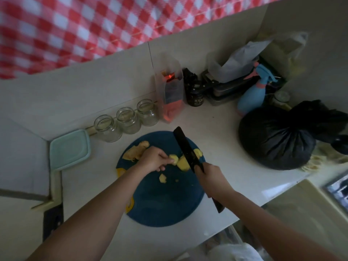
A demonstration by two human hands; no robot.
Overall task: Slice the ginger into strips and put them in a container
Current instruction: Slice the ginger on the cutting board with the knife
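A round blue cutting board (pixel 165 202) lies on the white counter. On its far half my left hand (pixel 154 159) pinches a yellow peeled ginger piece (pixel 181 162) with curled fingers. My right hand (pixel 211 178) grips the handle of a black knife (pixel 185 147), whose blade rests across the ginger. A larger unpeeled ginger root (pixel 135 152) sits behind my left hand. A small ginger scrap (pixel 162 178) lies on the board nearer to me. A mint-green lidded container (pixel 69 148) stands to the left of the board.
Three empty glass jars (pixel 128 120) line the wall behind the board. A tall clear container (pixel 169 91), dark bottles (pixel 194 91) and a blue spray bottle (pixel 252 97) crowd the back right. A tied black bag (pixel 278 138) sits right of the board. The counter edge runs at lower right.
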